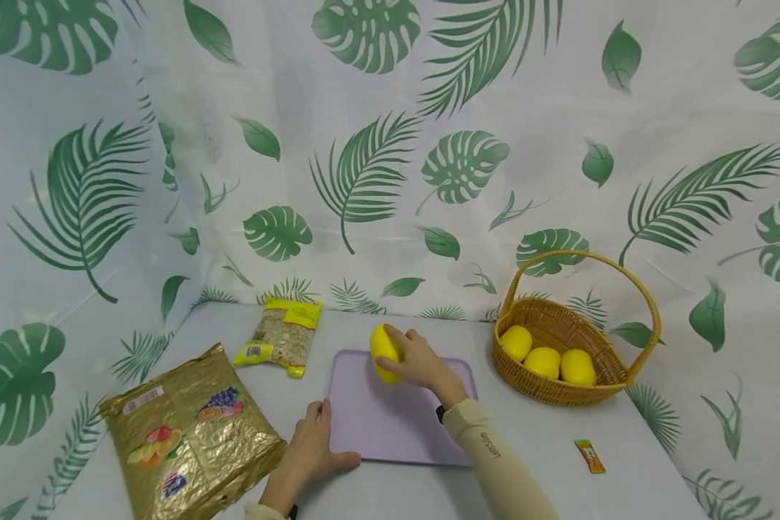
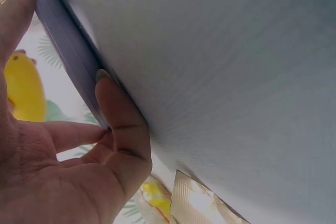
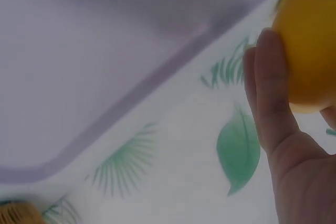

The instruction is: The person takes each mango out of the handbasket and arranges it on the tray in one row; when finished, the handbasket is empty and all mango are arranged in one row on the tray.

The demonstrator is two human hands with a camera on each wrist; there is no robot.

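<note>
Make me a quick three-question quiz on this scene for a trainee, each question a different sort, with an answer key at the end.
1. Count: how many yellow fruits lie in the basket?

2. Choose: which hand holds a yellow fruit?
A) Left
B) Right
C) Neither

3. Fill in the blank: the left hand touches the edge of the ____.

Key
1. Three.
2. B, the right hand.
3. Tray.
</note>
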